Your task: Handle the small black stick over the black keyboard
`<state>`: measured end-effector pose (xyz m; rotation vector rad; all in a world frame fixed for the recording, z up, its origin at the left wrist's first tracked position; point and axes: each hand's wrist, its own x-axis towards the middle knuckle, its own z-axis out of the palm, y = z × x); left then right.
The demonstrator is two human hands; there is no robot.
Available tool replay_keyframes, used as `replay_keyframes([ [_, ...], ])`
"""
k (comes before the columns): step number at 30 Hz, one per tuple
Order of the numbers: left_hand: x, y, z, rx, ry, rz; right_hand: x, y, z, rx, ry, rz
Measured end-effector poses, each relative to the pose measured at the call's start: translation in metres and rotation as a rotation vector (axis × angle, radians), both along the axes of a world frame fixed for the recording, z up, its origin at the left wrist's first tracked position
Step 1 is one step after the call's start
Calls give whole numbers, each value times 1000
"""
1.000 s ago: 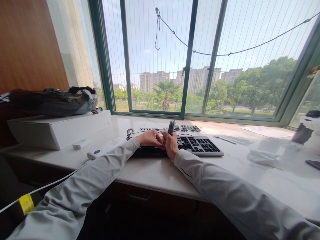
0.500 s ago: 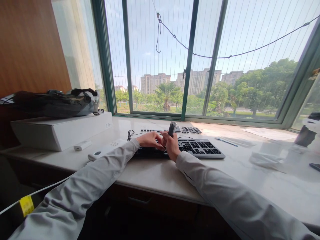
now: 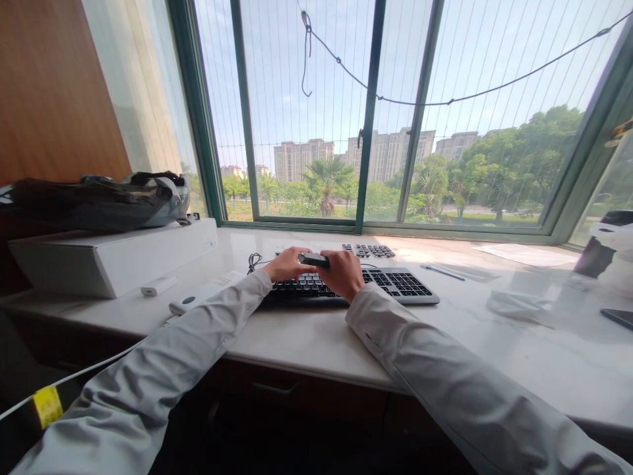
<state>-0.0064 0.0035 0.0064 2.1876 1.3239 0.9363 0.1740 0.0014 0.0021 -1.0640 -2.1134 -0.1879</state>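
A dark grey keyboard (image 3: 400, 284) lies on the pale stone window ledge (image 3: 316, 340) in front of me. Both hands hover over its left half. My right hand (image 3: 345, 274) grips a small dark tool (image 3: 313, 259), which lies level above the keys. My left hand (image 3: 283, 264) has its fingers closed on the tool's left end. Grey sleeves cover both of my arms. A second dark keyboard (image 3: 368, 251) lies just behind the first, nearer the window.
A white box (image 3: 113, 260) at the left carries a dark bag (image 3: 93, 201). Near it lie a small white device (image 3: 158, 285) and a white remote-like unit (image 3: 198, 300). To the right are a pen (image 3: 442, 272), paper (image 3: 524, 254), crumpled plastic (image 3: 514, 307) and a phone (image 3: 618, 318).
The dark tool stood upright in my right hand; it has tipped over to lie level, and my left hand has taken its other end. Both hands moved slightly forward over the keys.
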Motion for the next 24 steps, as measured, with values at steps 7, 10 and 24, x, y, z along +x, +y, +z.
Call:
replay_keyframes([
  [7,-1,4,0,145,-34,-14,6,4,2,-109,-181,-167],
  [10,-2,6,-2,115,-20,-7,8,5,2,-137,-222,-204],
  [24,0,1,-1,9,-64,-86,9,12,-6,-171,-215,-196],
])
